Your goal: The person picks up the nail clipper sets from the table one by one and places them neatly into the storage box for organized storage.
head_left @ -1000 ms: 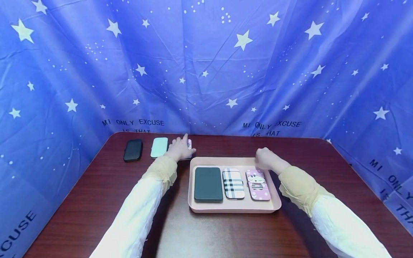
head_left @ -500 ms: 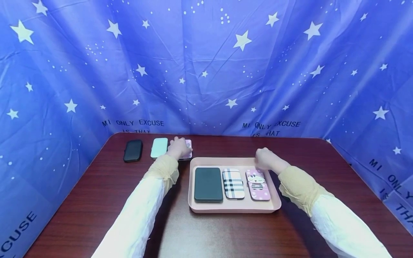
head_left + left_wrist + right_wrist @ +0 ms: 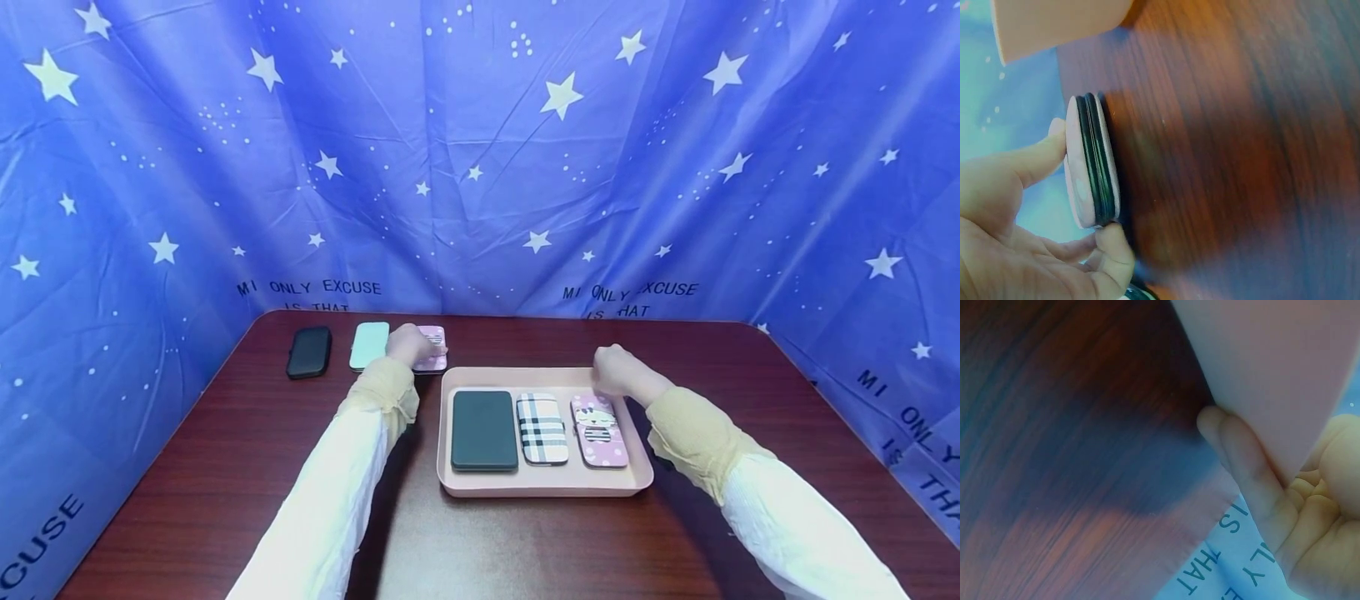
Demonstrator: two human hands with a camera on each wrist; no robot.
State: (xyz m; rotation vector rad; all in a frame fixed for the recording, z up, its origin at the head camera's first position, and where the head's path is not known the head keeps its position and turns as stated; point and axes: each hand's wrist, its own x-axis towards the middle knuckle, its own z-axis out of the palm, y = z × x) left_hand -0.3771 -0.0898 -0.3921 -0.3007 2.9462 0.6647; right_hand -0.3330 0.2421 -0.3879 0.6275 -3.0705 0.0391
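At the back of the table, my left hand (image 3: pixel 405 343) pinches a small pink clamshell case (image 3: pixel 437 360). In the left wrist view its thumb presses the pink face of that case (image 3: pixel 1080 162) while curled fingers meet the lower end, and the black-lined seam faces the camera. My right hand (image 3: pixel 621 371) grips the far right rim of a pale pink tray (image 3: pixel 540 490); in the right wrist view fingers lie along the outside of the tray wall (image 3: pixel 1272 369). Inside the tray lie a dark green case (image 3: pixel 484 429), a plaid case (image 3: pixel 543 427) and a pink cat-print case (image 3: pixel 600 432).
Left of my left hand, a mint case (image 3: pixel 370 346) and a black case (image 3: pixel 309 352) lie in a row on the dark red wooden table (image 3: pixel 247 467). A blue star-print curtain (image 3: pixel 480 208) hangs behind the table and along its sides.
My left hand has drawn back slightly to the left, its fingers closing at the pink case and uncovering more of it. The right hand and the tray hold still.
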